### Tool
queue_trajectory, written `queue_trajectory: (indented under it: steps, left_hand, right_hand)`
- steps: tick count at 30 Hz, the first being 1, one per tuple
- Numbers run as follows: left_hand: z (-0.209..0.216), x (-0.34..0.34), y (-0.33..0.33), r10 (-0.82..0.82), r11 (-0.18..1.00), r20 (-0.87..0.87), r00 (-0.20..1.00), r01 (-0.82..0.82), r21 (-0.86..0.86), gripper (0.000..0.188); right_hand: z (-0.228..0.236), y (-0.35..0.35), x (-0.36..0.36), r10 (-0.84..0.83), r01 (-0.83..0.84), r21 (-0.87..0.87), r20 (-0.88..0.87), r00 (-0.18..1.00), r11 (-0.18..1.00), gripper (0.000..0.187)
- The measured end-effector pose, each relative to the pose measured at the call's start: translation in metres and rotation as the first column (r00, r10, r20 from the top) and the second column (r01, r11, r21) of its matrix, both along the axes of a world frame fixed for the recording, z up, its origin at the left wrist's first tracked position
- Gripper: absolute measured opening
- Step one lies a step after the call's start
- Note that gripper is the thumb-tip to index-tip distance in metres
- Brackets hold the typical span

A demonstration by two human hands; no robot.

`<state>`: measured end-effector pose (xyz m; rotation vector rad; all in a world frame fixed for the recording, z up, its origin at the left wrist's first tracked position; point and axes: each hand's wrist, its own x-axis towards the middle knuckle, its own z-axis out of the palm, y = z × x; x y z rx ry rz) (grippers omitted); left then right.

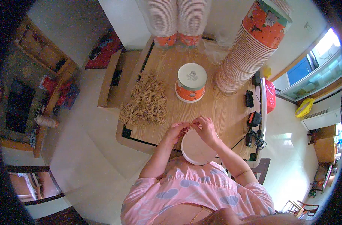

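Observation:
A white round paper bucket is held at the near table edge, against my body, its open mouth facing up. At its far rim my left hand has its fingers closed in a pinch; what lies between them is too small to make out. My right hand reaches over the same rim, fingers curled and closed on it, its fingertips almost meeting the left ones. Beyond them an orange and green paper bucket stands upside down, pale base up. To its left lies a heap of tan twisted cords.
A tall, leaning stack of nested paper buckets stands at the back right. Two plastic-wrapped stacks rise at the back. Along the right edge of the wooden table lie a black case, a power tool battery and cables. A cardboard box adjoins the left side.

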<state>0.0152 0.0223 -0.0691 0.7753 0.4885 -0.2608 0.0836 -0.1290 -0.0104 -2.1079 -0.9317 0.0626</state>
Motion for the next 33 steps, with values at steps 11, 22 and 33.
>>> queue_trajectory:
  steps: [11,22,33]
  left_hand:
    - [-0.005,-0.001,-0.001,0.005,1.000,0.026,1.000,-0.005,-0.015,0.013]
    - [-0.008,0.001,-0.005,0.111,0.994,-0.027,0.993,-0.111,0.021,0.012]
    - [-0.013,0.001,-0.007,0.107,0.994,-0.048,0.993,-0.107,0.006,0.012]
  right_hand:
    - [-0.002,0.003,-0.004,-0.045,0.039,0.037,0.170,0.984,0.999,0.009]
    - [-0.007,0.000,-0.005,-0.033,0.025,0.039,0.205,0.978,0.999,0.007]
    - [-0.007,-0.002,-0.005,-0.018,0.011,0.034,0.210,0.978,0.999,0.007]
